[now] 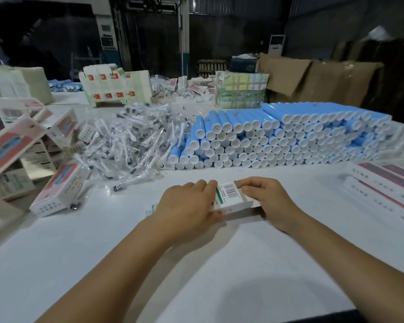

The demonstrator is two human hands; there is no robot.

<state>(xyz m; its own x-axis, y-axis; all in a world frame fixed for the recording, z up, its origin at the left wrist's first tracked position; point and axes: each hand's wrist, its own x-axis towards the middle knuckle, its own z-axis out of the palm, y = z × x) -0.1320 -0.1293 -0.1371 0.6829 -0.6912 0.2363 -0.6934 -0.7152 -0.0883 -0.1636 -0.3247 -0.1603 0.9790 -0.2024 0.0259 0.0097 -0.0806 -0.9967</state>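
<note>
I see a big white table [219, 264] with a stack of blue tubes [278, 138] beside a pile of wrapped brush heads [135, 145]. In front, the left hand [187, 206] and right hand [268, 201] both grip a small white box [233, 198] on the table.

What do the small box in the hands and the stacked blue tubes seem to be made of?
Small box: probably thin printed cardboard, matt white, judging by its sharp folded edges and barcode. Blue tubes: likely plastic, smooth, slightly glossy, with white end caps; coated card cannot be ruled out.
</note>
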